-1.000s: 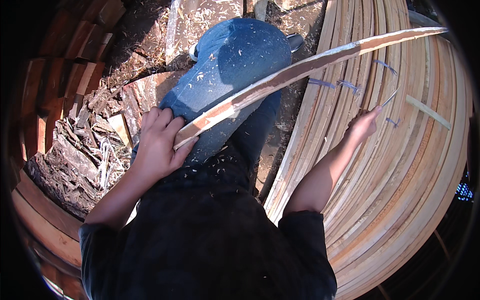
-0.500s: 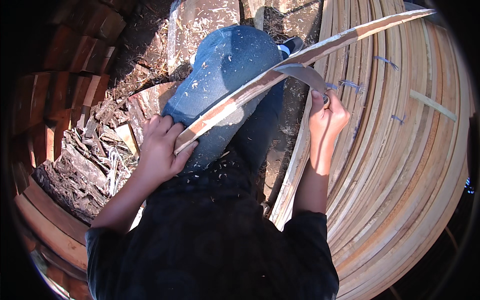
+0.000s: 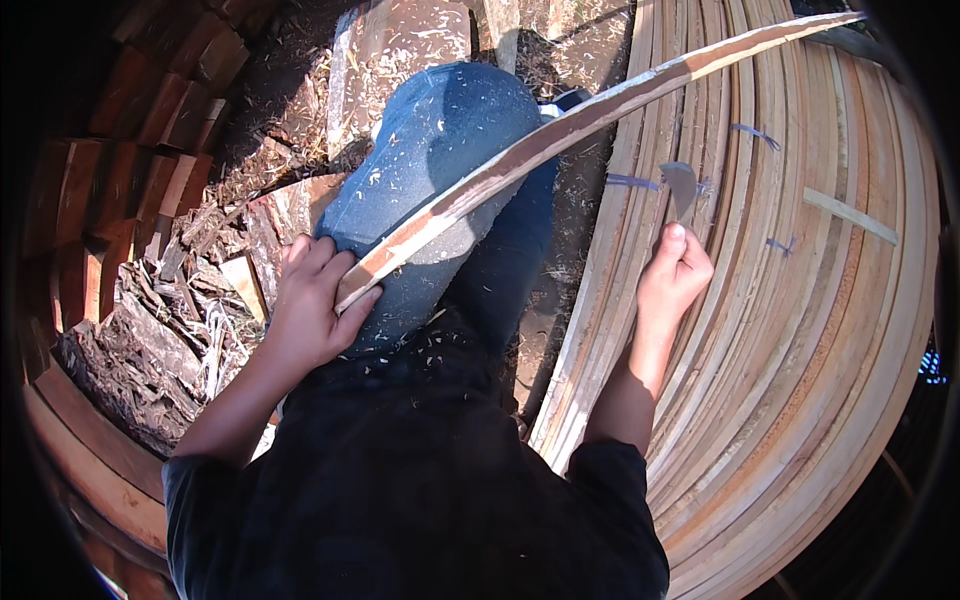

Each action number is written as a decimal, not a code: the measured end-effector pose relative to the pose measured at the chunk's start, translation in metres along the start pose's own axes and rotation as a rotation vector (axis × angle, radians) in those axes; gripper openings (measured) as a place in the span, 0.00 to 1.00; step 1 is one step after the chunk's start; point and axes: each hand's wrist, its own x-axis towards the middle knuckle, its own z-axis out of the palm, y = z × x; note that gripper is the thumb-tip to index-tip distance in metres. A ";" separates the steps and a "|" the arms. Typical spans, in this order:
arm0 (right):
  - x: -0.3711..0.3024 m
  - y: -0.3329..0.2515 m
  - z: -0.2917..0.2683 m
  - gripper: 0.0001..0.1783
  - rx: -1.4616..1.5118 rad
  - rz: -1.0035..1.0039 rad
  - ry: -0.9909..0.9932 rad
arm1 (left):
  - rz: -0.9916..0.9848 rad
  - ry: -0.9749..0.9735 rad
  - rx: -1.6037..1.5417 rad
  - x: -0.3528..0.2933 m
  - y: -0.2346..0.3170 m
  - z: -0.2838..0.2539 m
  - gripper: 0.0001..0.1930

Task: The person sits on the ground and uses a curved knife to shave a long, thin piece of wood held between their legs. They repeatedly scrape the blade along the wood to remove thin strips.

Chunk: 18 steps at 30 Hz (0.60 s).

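Observation:
A long wooden strip (image 3: pixel 520 150), brown along its face with pale edges, slants across my thigh from lower left to upper right. My left hand (image 3: pixel 318 295) grips its near end beside my hip, thumb on one side and fingers on the other. Out to the right, my right hand (image 3: pixel 674 268) is closed round the handle of a knife with a broad curved blade (image 3: pixel 680 188). The handle is mostly hidden in the fist. The blade points away from me, apart from the strip, above the stacked planks.
A wide stack of long planks (image 3: pixel 760 370) fills the right side, with purple ties and a short pale stick (image 3: pixel 850 216) on top. Cut wood blocks (image 3: pixel 130 190) are piled at left. Bark scraps (image 3: pixel 165 345) and shavings cover the ground; shavings speckle my jeans (image 3: pixel 440 120).
My right hand has moved the knife off the strip, to the right, and the blade has turned to point forward. My left hand keeps its hold on the strip's end.

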 end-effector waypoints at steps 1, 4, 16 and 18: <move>-0.003 -0.015 0.017 0.25 -0.072 -0.088 -0.051 | 0.005 -0.004 0.006 0.000 0.001 0.003 0.13; 0.006 -0.032 0.043 0.23 -0.314 -0.167 -0.166 | 0.014 -0.004 0.016 0.003 0.002 -0.001 0.13; 0.070 0.060 -0.059 0.30 0.039 0.329 0.225 | -0.077 -0.002 -0.021 -0.003 -0.002 -0.002 0.13; 0.039 0.041 -0.028 0.28 -0.008 0.204 0.040 | -0.035 0.009 -0.001 0.001 0.000 0.000 0.13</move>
